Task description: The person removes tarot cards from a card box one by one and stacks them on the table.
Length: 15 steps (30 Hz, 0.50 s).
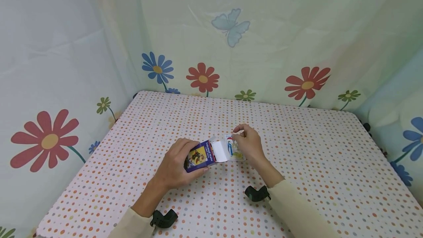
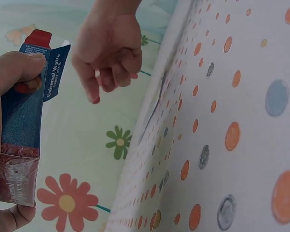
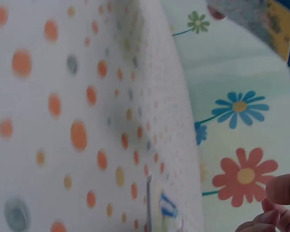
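Observation:
My left hand point(image 1: 172, 163) grips a purple-blue tarot card box point(image 1: 198, 156) by its sides, thumb along the near edge. The box's end flap point(image 1: 220, 152) is folded out, white inside, pointing right. In the left wrist view the box point(image 2: 20, 121) shows its dark blue side, with clear film at the lower end. A tarot card point(image 1: 230, 149) with a colourful picture lies face up on the table, thick-edged like a small stack point(image 3: 165, 208) in the right wrist view. Over it hovers my right hand point(image 1: 251, 145), fingers loosely bent, holding nothing.
A white cloth with coloured dots point(image 1: 297, 150) covers the table. Behind and beside it hang curtains point(image 1: 264, 32) printed with flowers and a butterfly. Black wrist mounts point(image 1: 164, 219) sit at both sleeves.

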Motion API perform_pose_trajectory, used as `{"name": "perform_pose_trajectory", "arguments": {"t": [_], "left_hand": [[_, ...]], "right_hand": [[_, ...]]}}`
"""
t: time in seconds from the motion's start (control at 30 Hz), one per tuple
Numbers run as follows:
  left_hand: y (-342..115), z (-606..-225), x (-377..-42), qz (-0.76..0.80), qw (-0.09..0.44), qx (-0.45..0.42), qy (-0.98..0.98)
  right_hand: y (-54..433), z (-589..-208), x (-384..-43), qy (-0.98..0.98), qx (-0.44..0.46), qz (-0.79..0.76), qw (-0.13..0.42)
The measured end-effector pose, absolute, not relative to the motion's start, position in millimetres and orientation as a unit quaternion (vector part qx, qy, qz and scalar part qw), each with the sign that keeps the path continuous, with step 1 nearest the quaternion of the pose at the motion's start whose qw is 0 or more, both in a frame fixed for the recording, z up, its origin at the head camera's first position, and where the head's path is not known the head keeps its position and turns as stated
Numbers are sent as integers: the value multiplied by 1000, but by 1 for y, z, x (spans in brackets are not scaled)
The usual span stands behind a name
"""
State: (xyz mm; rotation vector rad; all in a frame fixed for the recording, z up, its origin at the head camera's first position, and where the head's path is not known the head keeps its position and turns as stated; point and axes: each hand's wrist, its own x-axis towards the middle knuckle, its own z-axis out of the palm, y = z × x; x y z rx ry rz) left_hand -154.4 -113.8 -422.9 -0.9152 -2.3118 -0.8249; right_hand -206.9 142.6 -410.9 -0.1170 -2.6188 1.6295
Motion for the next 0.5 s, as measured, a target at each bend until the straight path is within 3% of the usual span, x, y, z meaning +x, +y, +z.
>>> {"name": "perform_pose_trajectory", "arguments": {"t": [0.5], "left_hand": [[-114,-423,-154,-305,252,-335,-855]], "right_hand": [[132,-399,-178,-793,-54,607,18]]}}
